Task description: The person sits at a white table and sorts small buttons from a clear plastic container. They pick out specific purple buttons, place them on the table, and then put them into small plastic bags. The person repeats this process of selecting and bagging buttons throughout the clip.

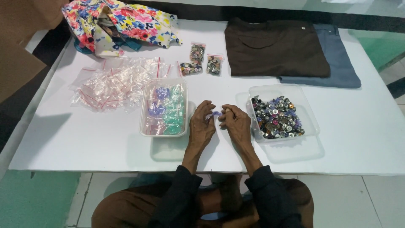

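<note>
Both hands pinched one tiny purple item point(216, 113) between them: left hand point(202, 126) and right hand point(236, 123) had fingertips closed on it, low over the white table point(84, 135). Item looked small, translucent, purplish; too small to tell its long axis or which way it pointed. It sat midway between a clear tub of purple and green baggies point(164, 107) on the left and a clear tub of mixed buttons point(277, 117) on the right.
</note>
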